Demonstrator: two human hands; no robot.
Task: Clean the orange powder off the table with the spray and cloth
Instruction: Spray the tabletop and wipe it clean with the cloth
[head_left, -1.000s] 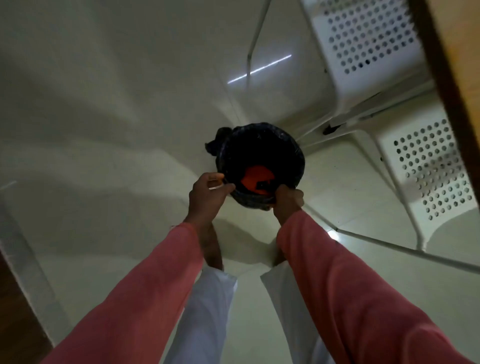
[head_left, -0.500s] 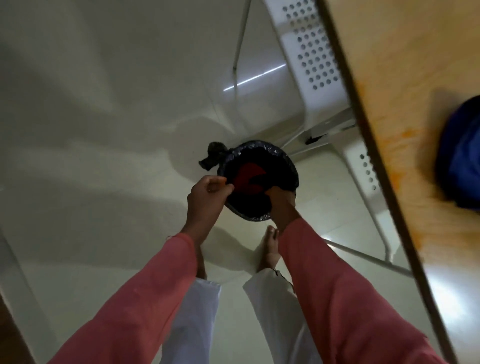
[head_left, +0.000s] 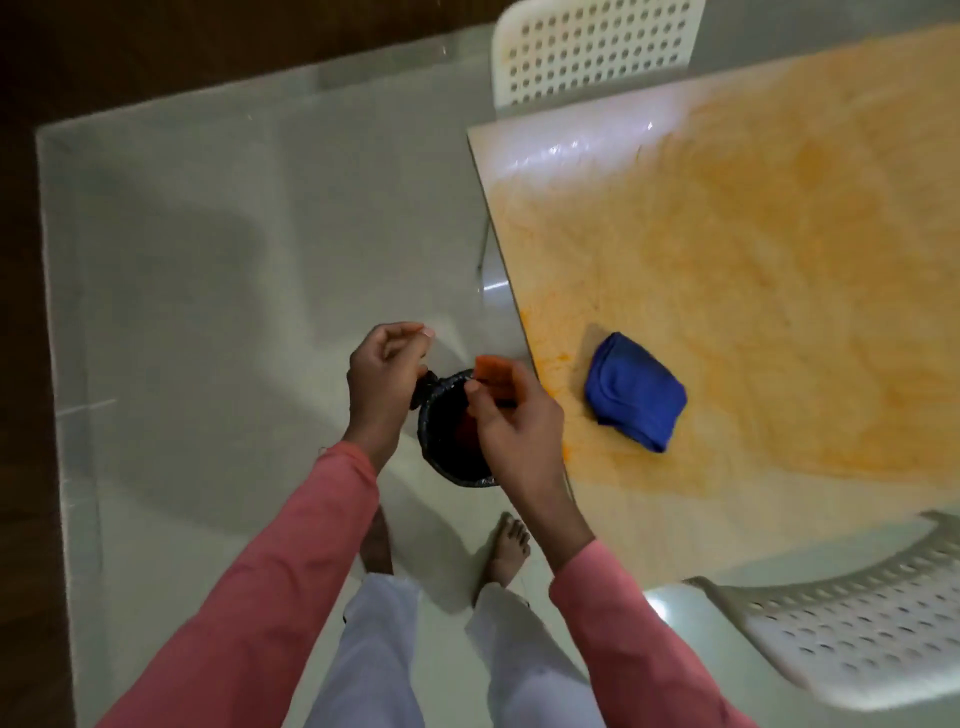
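Note:
The wooden table (head_left: 779, 467) at the right is smeared with orange powder (head_left: 753, 260) over most of its top. A folded blue cloth (head_left: 635, 397) lies near its left edge. No spray bottle is in view. My right hand (head_left: 519, 436) is raised beside that edge, pinching a small flat orange piece (head_left: 491, 371) above the black-lined bin (head_left: 447, 457) on the floor. My left hand (head_left: 382, 384) hovers left of the bin with its fingers curled in and nothing visible in them.
A white perforated chair (head_left: 592, 47) stands at the table's far side, and another white chair (head_left: 841, 634) at its near right. My bare feet (head_left: 509, 551) stand on the pale tiled floor (head_left: 208, 312). Dark wood borders the floor at left.
Both hands have let go of the bin and lifted up from it. The right hand now holds the orange piece. The view has swung right, showing the table top and cloth.

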